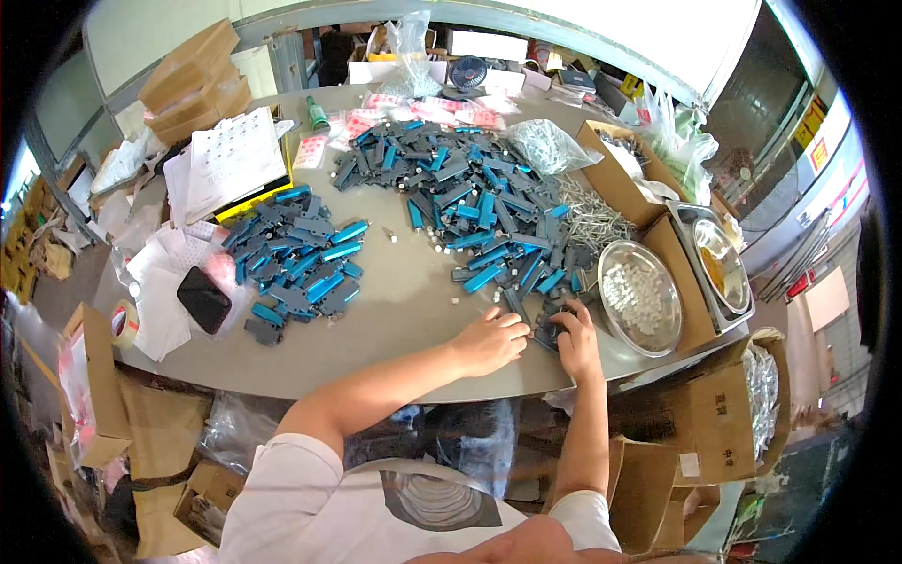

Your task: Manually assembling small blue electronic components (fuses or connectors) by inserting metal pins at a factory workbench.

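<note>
My left hand (490,340) and my right hand (575,338) meet near the table's front edge over a small dark grey part (545,329). Both sets of fingers are curled around it, and the part is mostly hidden by them. Just beyond my hands spreads a large heap of dark grey and blue parts (470,193). A smaller heap of the same parts (301,258) lies to the left. A round metal bowl of small white pieces (641,297) stands right of my right hand.
Loose metal screws (587,218) and a clear bag of them (545,146) lie behind the bowl. A black phone (203,299), papers (225,160) and a tape roll (122,321) sit at the left. Cardboard boxes (195,80) ring the grey table (404,282).
</note>
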`<state>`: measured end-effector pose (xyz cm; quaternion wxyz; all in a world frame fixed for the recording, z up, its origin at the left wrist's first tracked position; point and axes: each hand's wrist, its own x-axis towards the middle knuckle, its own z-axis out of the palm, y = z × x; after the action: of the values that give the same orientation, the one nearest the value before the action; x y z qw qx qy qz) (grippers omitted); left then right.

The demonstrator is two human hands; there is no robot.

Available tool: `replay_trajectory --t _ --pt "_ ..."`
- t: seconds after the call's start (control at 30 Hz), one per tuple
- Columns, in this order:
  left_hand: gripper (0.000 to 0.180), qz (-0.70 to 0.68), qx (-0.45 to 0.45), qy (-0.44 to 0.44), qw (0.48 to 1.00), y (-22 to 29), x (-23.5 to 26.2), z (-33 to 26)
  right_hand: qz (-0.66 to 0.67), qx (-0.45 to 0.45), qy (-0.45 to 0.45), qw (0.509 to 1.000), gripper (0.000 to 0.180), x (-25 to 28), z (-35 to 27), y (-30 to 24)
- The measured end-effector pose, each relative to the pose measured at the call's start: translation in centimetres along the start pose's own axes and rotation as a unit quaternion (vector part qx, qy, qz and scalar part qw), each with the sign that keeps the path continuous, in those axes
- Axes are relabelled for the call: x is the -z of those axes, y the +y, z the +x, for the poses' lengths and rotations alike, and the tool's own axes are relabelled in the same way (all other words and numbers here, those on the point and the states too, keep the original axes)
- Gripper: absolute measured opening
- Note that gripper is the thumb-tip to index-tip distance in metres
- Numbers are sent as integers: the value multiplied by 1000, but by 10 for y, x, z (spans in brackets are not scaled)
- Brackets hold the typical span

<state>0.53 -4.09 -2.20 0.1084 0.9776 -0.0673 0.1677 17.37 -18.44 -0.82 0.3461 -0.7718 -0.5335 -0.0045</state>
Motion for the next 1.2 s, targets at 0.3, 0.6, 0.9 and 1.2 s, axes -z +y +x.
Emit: replay_trajectory --t 0.3,0.6,0.9,1.2 --pt "34 10 73 39 997 13 -19 29 7 -31 30 999 17 -4 3 -2" --pt "15 -36 -2 65 997 -26 6 -27 -111 16 20 993 23 -4 -8 -7" --pt "12 -279 183 165 928 -41 27 -49 -236 43 -171 956 87 -14 -42 -95" --pt "16 -591 247 219 736 -55 19 -56 -215 69 -196 954 82 -20 -43 -112"
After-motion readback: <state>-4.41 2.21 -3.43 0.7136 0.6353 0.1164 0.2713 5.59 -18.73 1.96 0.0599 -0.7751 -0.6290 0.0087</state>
